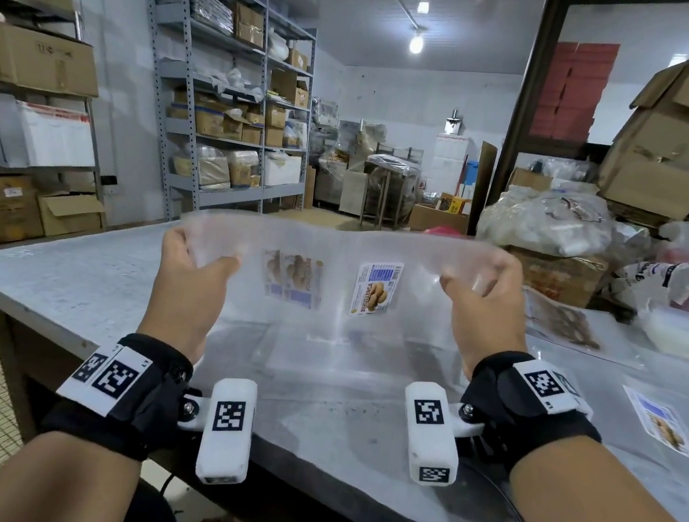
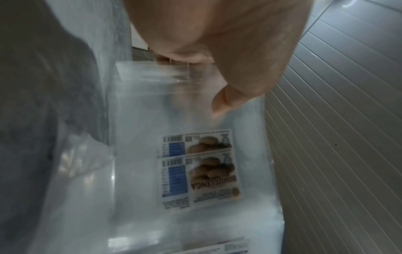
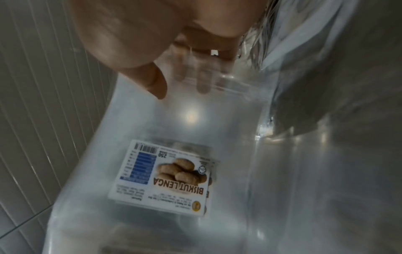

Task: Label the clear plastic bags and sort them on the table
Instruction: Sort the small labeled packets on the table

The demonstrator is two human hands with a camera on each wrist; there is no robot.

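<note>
Both hands hold clear plastic bags up above the grey metal table point(image 1: 76, 288). My left hand point(image 1: 194, 260) pinches the top of a stack of bags point(image 1: 247, 276) with overlapping biscuit labels point(image 1: 294, 281); in the left wrist view the thumb point(image 2: 234, 96) lies on the bag point(image 2: 185, 171) above the labels point(image 2: 200, 165). My right hand point(image 1: 476, 287) pinches the top of bags point(image 1: 411, 293) carrying a "Biskut Lenga" label point(image 1: 376, 289). The right wrist view shows the thumb point(image 3: 156, 84) in front and fingers point(image 3: 203, 75) behind the plastic point(image 3: 195, 120), label point(image 3: 165, 177) below.
More clear bags point(image 1: 324, 360) lie flat on the table under the hands. A labelled bag point(image 1: 663, 424) lies at the right, a bag with brown contents point(image 1: 569, 327) beyond it. Piled plastic packs point(image 1: 551, 223) and cardboard boxes point(image 1: 678, 138) crowd the right; shelving point(image 1: 230, 121) stands behind.
</note>
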